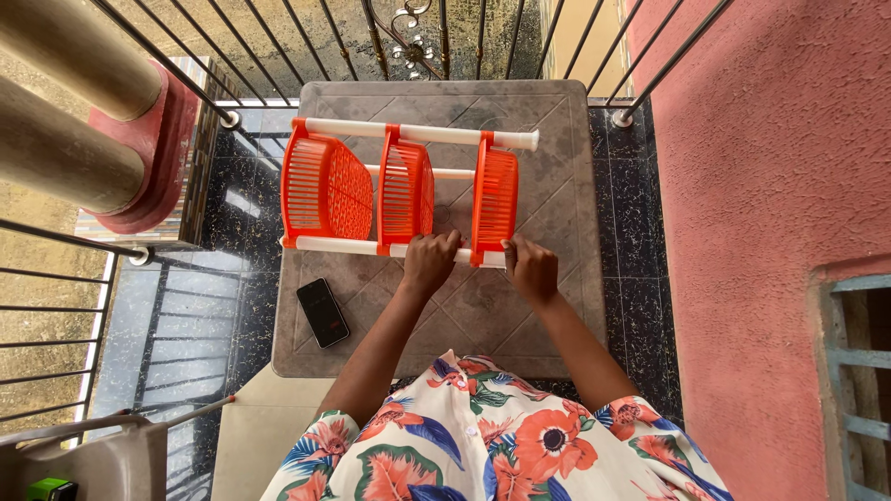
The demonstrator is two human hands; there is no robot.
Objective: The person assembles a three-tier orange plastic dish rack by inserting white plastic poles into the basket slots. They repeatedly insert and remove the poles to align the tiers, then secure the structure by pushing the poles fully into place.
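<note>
floral shirt (483,436), both hands gripping orange rack (404,190) lying sideways, poles left-right

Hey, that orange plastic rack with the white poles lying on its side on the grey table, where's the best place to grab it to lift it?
Probably by the near white pole, coming from the person's side, where the left hand and right hand already sit. The orange plastic rack lies sideways, so the round poles offer a wrap-around grip; the slatted baskets look flimsier.

Three orange baskets (406,190), three white poles (418,134), one phone (323,313), one table (548,306), two hands (478,264)
</note>
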